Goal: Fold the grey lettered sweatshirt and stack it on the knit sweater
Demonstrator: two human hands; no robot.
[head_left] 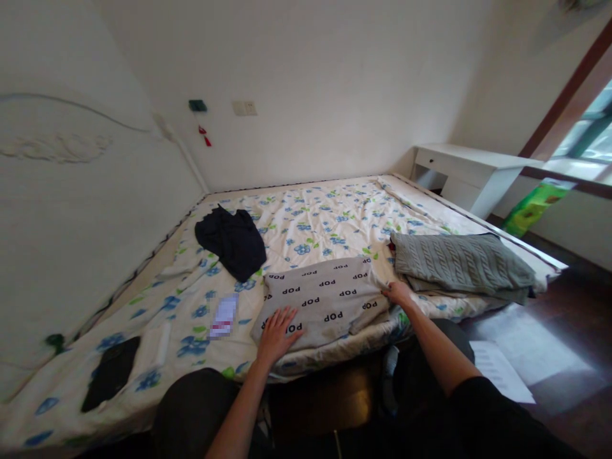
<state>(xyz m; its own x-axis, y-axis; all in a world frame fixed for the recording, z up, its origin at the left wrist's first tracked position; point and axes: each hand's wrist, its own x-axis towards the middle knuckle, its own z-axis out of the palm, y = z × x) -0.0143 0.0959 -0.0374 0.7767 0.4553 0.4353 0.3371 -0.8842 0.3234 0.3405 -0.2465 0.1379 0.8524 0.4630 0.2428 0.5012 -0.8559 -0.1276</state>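
A light grey garment [315,301] printed with "POP" lies folded into a rough rectangle near the bed's front edge. My left hand [280,331] rests flat on its near left corner, fingers spread. At the garment's right edge, my right hand [398,294] pinches the fabric between thumb and fingers, pulling up a small crease. To the right of that hand lies a folded olive-grey cable-knit sweater [461,262]. A crumpled black garment [232,239] is spread on the bed behind and to the left.
A floral sheet [329,217] covers the bed. On its left side are a blurred-out card or phone [224,317] and a black flat object [112,373]. A white desk [471,156] stands at the back right. White papers [502,370] lie low at the right.
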